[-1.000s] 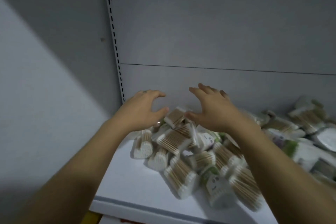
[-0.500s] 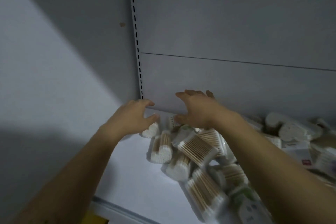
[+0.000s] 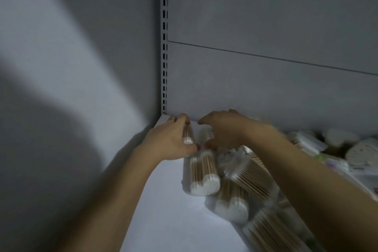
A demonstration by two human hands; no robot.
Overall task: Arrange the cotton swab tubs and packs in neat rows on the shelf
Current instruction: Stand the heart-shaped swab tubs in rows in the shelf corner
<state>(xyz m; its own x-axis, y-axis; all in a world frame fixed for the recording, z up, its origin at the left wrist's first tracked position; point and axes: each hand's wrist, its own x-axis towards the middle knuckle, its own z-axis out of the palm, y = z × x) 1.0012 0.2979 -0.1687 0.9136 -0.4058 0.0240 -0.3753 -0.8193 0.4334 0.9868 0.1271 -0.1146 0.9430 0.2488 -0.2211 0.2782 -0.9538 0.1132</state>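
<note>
**Grey shelf corner: the first two packs go in**

Head view. Grey panels fill most of the frame. The back panel (image 3: 266,16) takes the upper right and a side wall (image 3: 71,47) the left. A slotted upright (image 3: 164,47) runs down between them at top centre. Below, the white shelf (image 3: 163,200) spreads from the centre to the bottom edge, and its left part is bare.

At the centre of the frame, where the upright meets the shelf, the left hand (image 3: 169,141) has its fingers and thumb curled round a pack (image 3: 187,135) of wooden-stick swabs. The white tips face the camera. Just to the right, the right hand (image 3: 223,131) arches over a second pack (image 3: 205,134), fingertips behind it and thumb in front. The picture is smeared there, but it looks like a grip, not a flat press. The two packs lie side by side; I cannot tell whether they touch.

A heap (image 3: 235,180) of more packs sprawls at all angles from below the hands to the lower right corner. Blurred white tubs (image 3: 339,137) lie loose at the right edge.

The job looks barely begun. At most two packs mark the start of a row in the back corner, and the heap and tubs are still unsorted.

A second ago both hands hovered spread above the heap, holding nothing. Now they are down in the corner, each closed on a pack. The view has also swung left, so the upright sits nearer the middle and less of the heap shows.
</note>
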